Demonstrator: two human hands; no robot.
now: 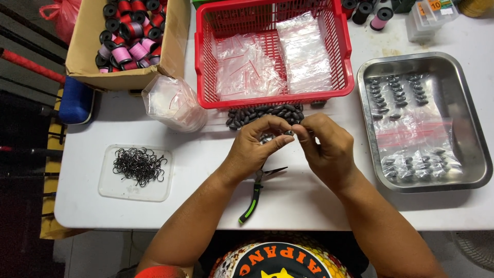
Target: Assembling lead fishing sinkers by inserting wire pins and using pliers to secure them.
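Both hands met over the white table (319, 206): the left hand (256, 145) and the right hand (325, 145) pressed fingertip to fingertip, pinching a small dark sinker (289, 133) between them. Just behind them lay a loose pile of dark oval sinkers (257, 114), touching the front of a red plastic basket (272, 98) that held clear zip bags. Below the wrists lay green-handled pliers (254, 198). To the right, a steel tray (476, 154) held rows of sinkers and filled bags. To the left, a clear shallow lid (108, 188) carried a tangle of black hooks (139, 166), with a bundle of clear bags (174, 103) beyond it. A cardboard box (87, 46) at the far left held red and pink thread spools.
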